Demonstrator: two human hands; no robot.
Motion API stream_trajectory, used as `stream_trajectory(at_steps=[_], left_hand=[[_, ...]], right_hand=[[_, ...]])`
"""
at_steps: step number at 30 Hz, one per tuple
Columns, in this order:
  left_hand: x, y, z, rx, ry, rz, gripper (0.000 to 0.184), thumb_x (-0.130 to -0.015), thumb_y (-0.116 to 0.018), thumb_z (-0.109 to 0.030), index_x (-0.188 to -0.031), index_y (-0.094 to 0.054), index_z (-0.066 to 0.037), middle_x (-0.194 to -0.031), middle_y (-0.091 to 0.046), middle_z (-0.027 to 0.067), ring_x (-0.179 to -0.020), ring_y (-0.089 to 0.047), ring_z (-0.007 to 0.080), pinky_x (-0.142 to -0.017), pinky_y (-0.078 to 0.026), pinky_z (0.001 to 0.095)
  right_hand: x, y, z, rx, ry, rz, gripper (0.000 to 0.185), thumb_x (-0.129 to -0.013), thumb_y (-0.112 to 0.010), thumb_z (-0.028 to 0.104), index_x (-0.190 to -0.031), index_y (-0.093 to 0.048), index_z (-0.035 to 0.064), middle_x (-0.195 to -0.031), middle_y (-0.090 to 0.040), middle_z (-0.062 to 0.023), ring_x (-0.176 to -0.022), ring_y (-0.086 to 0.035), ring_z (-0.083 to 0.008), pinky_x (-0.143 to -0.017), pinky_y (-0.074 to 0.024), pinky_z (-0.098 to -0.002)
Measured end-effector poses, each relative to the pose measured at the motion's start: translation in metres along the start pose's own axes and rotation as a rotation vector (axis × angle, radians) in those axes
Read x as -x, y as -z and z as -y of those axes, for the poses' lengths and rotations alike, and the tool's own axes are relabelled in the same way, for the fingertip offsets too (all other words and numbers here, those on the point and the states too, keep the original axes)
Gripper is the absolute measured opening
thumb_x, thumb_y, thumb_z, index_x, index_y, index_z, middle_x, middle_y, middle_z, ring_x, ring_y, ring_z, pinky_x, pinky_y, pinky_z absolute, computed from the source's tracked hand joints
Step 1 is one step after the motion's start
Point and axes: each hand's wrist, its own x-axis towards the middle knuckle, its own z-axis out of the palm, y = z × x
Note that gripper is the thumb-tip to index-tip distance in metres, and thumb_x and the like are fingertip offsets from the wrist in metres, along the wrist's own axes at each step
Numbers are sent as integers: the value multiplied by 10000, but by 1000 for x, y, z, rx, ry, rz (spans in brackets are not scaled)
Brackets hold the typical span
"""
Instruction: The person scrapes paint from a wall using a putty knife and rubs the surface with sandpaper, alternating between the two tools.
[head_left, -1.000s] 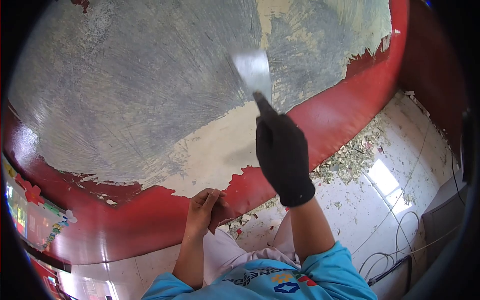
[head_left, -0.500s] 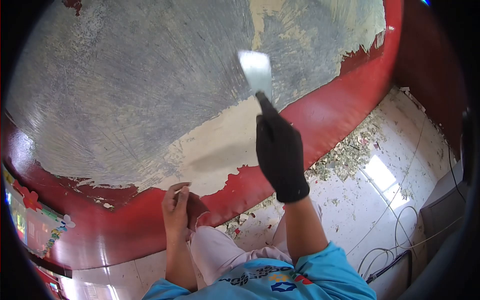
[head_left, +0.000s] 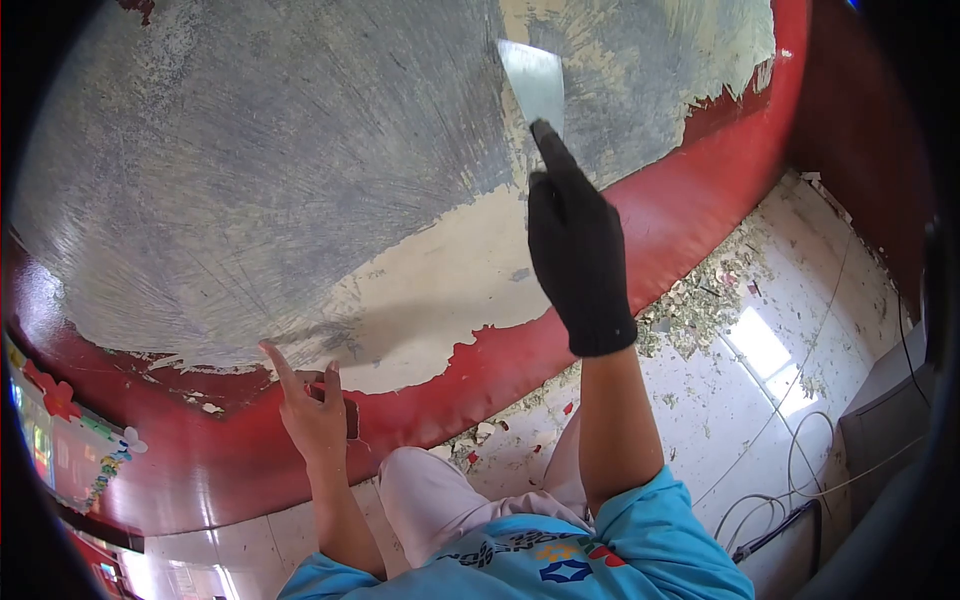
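Note:
My right hand [head_left: 580,240], in a black glove, is closed round a scraper [head_left: 535,80], one finger stretched along it. The wide metal blade points up over the scraped grey and cream patch [head_left: 300,150] of the red wall [head_left: 240,470]. Whether the blade touches the surface I cannot tell. My bare left hand [head_left: 313,410] is at the patch's lower edge, index finger stretched out. A dark red piece [head_left: 352,418] shows behind its fingers and seems held by them, partly hidden.
Paint flakes and debris [head_left: 700,300] lie on the white tiled floor [head_left: 680,420] along the wall's base. Cables [head_left: 800,470] and a grey box [head_left: 885,420] are at the right. A flower decoration [head_left: 60,395] hangs at the left.
My right hand has moved up and slightly right with the scraper. My left hand has shifted left along the patch's lower edge, and its index finger has stretched out.

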Motion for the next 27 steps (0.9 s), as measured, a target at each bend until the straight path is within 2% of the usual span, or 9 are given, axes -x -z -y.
stream_trajectory(at_steps=[3, 5, 6, 8, 13, 17, 22, 25, 27], left_hand=[[-4, -2, -4, 12, -12, -3, 860, -819, -666, -146, -1458, -103, -27, -605, -580, 71, -489, -518, 188, -554, -432, 300], [-6, -1, -11, -21, 6, 16, 858, -821, -667, -162, -1450, -105, -4, -585, -567, 63, -480, -512, 185, -543, -425, 300], [-7, 1, -14, -60, 26, 33, 858, -823, -668, -179, -1443, -107, 19, -565, -555, 54, -471, -507, 183, -532, -419, 300], [-9, 4, -18, -84, 42, 42, 830, -828, -665, -175, -1437, -136, 20, -554, -538, 54, -470, -480, 165, -534, -408, 292], [-11, -3, -14, -163, 24, 2, 793, -834, -661, -186, -1414, -179, 59, -533, -504, 56, -461, -429, 147, -526, -386, 291], [-14, -4, -16, -247, 14, -17, 769, -836, -665, -208, -1384, -223, 100, -526, -495, 59, -461, -433, 145, -522, -384, 281], [-13, -2, -20, -276, 5, -41, 738, -841, -665, -209, -1367, -259, 111, -511, -483, 52, -466, -437, 122, -515, -388, 269], [-13, 2, -32, -113, 37, -52, 706, -791, -719, -172, -1339, -362, 94, -543, -501, 24, -490, -481, 122, -496, -401, 259], [-13, 5, -59, 244, -198, -196, 605, -729, -769, -117, -1251, -508, 44, -625, -564, 34, -553, -504, 98, -518, -422, 237]], right_hand=[[13, -4, -15, 84, 111, -61, 396, -888, -487, 98, -1284, -506, 122, -699, -569, -180, -646, -571, -315, -603, -440, -404], [10, -4, -19, 140, 162, -47, 378, -914, -465, 81, -1291, -486, 64, -1154, -604, -170, -905, -634, -298, -771, -482, -310], [2, -5, -20, 139, 154, -41, 378, -914, -465, 81, -1291, -486, 64, -1154, -604, -170, -905, -634, -298, -771, -482, -310], [-23, -8, -21, 79, 138, -75, 392, -903, -482, 110, -1294, -489, 128, -803, -619, -210, -689, -601, -349, -597, -453, -415], [38, -29, -33, 84, 220, -36, 419, -876, -517, 57, -1292, -492, 104, -973, -635, -146, -800, -604, -312, -654, -478, -390], [66, -45, -39, -16, 76, -6, 419, -864, -555, 63, -1276, -496, 103, -903, -609, -151, -751, -577, -297, -649, -481, -368], [60, -46, -38, 246, 39, 109, 438, -865, -601, 138, -1290, -493, 121, -790, -564, -134, -668, -561, -281, -577, -461, -374], [71, -49, -43, 76, 43, 93, 333, -838, -607, 62, -1169, -568, 50, -729, -557, -139, -642, -549, -271, -585, -441, -355], [66, -47, -38, 100, -82, 176, 339, -822, -625, 59, -1157, -575, 50, -736, -561, -133, -646, -539, -262, -580, -437, -354]])
